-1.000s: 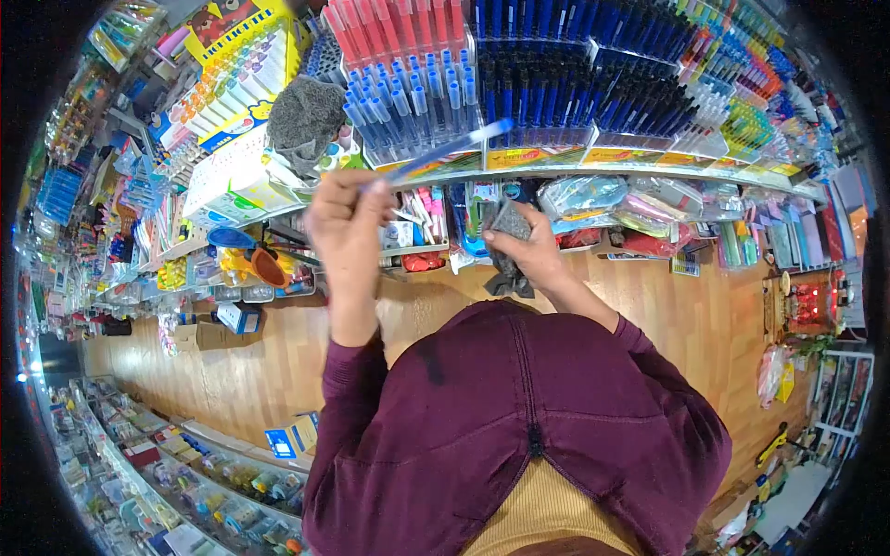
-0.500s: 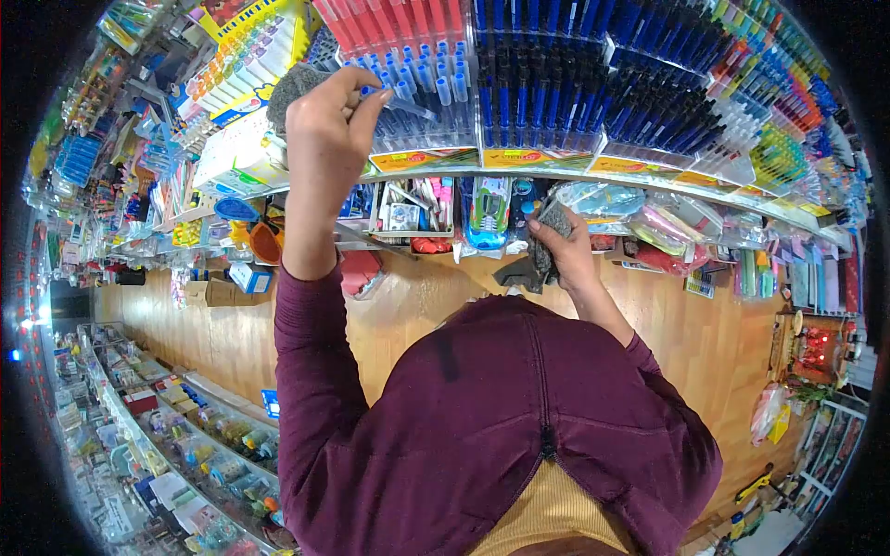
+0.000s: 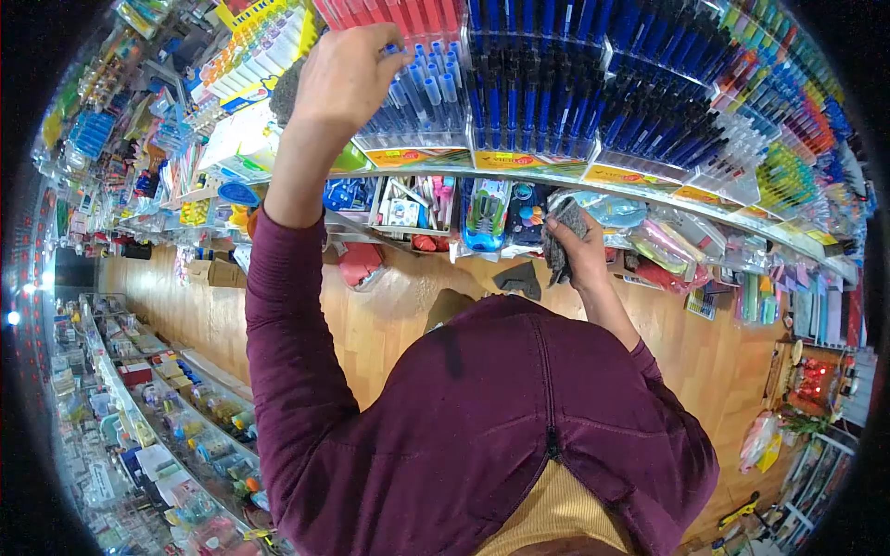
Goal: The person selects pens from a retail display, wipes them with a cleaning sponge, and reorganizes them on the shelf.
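Raised since a moment ago, the left hand (image 3: pixel 348 79) now reaches up into the tiered rack of pens (image 3: pixel 593 102), fingers curled around the light-blue capped pens (image 3: pixel 422 97) in the compartment it touches. Whether it grips one pen I cannot tell. Red pens (image 3: pixel 389 14) stand just above that hand, dark blue ones to its right. Lower and well apart, the right hand (image 3: pixel 579 246) is clenched around a crumpled grey cloth (image 3: pixel 559 243) beside the shelf edge (image 3: pixel 519 176).

Red pens (image 3: pixel 389 17) top row. Dark blue pens (image 3: pixel 556 102) fill middle trays. Yellow price labels (image 3: pixel 519 159) along shelf edge. Wooden floor (image 3: pixel 371 324) below; cardboard box (image 3: pixel 221 272) at left.
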`<state>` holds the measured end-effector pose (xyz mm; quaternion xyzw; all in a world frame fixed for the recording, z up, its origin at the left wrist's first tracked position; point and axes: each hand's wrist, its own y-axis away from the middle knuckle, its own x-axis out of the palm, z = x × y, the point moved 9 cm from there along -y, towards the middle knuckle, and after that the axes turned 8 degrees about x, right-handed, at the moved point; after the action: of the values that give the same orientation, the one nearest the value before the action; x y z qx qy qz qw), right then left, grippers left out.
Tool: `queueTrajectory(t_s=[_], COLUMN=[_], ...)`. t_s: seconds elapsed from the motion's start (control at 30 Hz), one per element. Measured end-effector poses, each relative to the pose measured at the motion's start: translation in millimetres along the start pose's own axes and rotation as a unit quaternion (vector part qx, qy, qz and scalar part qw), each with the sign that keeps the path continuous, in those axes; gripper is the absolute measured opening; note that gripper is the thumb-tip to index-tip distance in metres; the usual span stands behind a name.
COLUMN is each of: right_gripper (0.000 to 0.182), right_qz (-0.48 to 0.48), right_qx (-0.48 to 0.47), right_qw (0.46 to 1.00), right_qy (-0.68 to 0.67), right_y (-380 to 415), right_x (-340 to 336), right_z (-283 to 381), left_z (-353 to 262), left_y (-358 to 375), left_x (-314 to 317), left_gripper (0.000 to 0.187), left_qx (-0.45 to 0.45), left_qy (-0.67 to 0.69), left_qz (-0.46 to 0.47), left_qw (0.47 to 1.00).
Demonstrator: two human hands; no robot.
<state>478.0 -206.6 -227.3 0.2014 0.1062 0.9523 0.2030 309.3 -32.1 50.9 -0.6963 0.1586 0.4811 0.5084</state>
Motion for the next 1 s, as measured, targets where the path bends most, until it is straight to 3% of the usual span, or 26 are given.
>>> queueTrajectory(t_s=[0.2, 0.33, 0.43, 0.53, 1.0], right_gripper=[0.013, 0.014, 0.014, 0.014, 0.016], right_qz=[0.005, -0.01, -0.003, -0.013, 0.011], right_qx=[-0.005, -0.02, -0.002, -0.012, 0.004], right_qw=[1.0, 1.0, 1.0, 0.999, 1.0], right_qy=[-0.009, -0.017, -0.002, 0.032, 0.018], right_y=[-7.9, -12.3, -15.0, -16.2, -22.3], right_x=[1.1, 0.0, -0.5, -1.3, 10.3], right_z=[2.9, 6.6, 1.5, 0.9, -3.8], left_z=[10.6, -12.6, -28.0, -27.8, -14.5], left_y=[2.3, 20.1, 33.9, 43.2, 52.2], left_x=[27.7, 28.3, 15.9, 14.1, 20.2], left_gripper=[0.019, 0.023, 0.04, 0.043, 0.037], left_qx=[-0.021, -0.01, 0.025, 0.046, 0.051], left_qy=[0.0, -0.088, -0.069, -0.083, -0.03], left_qz=[0.058, 0.096, 0.039, -0.031, -0.115], left_qw=[0.998, 0.991, 0.997, 0.995, 0.992])
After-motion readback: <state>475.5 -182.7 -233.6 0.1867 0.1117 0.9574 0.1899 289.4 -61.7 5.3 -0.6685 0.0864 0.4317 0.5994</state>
